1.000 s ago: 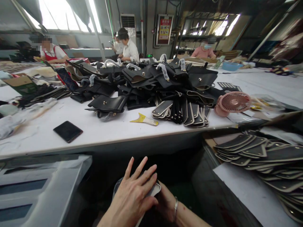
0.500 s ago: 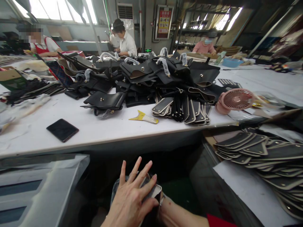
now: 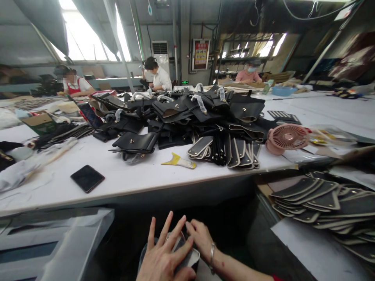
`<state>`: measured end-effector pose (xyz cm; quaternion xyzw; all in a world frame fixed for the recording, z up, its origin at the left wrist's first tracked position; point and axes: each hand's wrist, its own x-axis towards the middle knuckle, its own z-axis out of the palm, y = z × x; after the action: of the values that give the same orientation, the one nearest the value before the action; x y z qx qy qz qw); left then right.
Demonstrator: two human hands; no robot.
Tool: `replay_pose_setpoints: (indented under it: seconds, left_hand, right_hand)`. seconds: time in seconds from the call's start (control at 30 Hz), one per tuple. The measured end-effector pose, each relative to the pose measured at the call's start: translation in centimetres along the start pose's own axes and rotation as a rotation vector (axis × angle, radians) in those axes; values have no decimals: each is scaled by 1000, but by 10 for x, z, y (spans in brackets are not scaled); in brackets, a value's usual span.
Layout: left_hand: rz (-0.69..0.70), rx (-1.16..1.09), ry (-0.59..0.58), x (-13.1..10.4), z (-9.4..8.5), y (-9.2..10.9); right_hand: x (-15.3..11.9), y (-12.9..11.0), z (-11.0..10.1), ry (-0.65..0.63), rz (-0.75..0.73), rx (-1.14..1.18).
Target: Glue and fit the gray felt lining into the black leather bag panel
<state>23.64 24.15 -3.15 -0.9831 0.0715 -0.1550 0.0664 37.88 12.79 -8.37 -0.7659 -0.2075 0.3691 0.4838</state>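
Observation:
My left hand [image 3: 165, 257] lies with fingers spread over a dark piece with a pale edge [image 3: 193, 257], low in the middle of the view. Its thumb is beside that pale edge. Much of the piece is hidden under the hand, so I cannot tell its kind. My right hand [image 3: 200, 238], with a silver bangle at the wrist, is at the far right side of the piece. Its fingers are curled together, and whatever they pinch is hidden.
Ahead, a white table [image 3: 129, 187] bears piled black bags [image 3: 175, 113], a phone [image 3: 87, 178], a yellow-ended tool [image 3: 178, 160] and a pink fan [image 3: 288, 137]. Trimmed black strips [image 3: 319, 195] are stacked at right. Plastic-covered material [image 3: 79, 238] stands at left. Several people work beyond.
My right hand has come up from behind the left hand to the piece's far right side, its fingers now showing. The left hand stays spread on the piece. The camera view has tilted up.

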Motion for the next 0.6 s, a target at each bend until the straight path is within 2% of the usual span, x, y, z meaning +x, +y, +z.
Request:
replay_pose_setpoints:
  seconds: [0.07, 0.13, 0.23, 0.33, 0.43, 0.53, 0.6]
  left_hand:
    - [13, 0, 25, 0, 1, 0]
    - [11, 4, 22, -1, -1, 0]
    - [-26, 4, -38, -1, -10, 4]
    - [-97, -49, -119, 0, -19, 9]
    - [-168, -140, -185, 2, -24, 13]
    - [-216, -251, -245, 3, -26, 14]
    - [-231, -314, -272, 4, -27, 13]
  right_hand:
    - [22, -25, -27, 86, -192, -205]
    - [51, -57, -48, 99, -370, -365]
    - [102, -101, -60, 78, -498, -574]
    - [142, -125, -52, 52, -461, -725]
    - [161, -132, -42, 41, -379, -800]
    - [157, -138, -44, 1, -301, -791]
    - [141, -142, -56, -62, -254, -740]
